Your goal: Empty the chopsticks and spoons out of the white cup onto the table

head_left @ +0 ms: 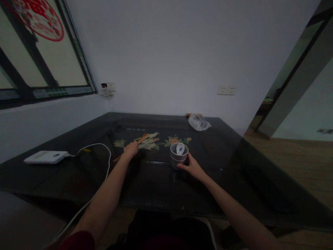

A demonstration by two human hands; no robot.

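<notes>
The left hand [130, 149] closes around chopsticks [142, 139], hiding their middle. The right hand [191, 166] cups stacked bowls [179, 157] holding a spoon [180, 148] mid-tabletop [221, 152]; its fingers curl behind, mostly hidden in dim light.

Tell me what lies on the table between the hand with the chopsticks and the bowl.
In the head view, only the table's painted flower pattern lies between the left hand holding chopsticks and the bowl; nothing loose.

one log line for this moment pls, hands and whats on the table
left hand: holds chopsticks | right hand: grips bowl, spoon inside | table: white device with cable, plastic bag
</notes>
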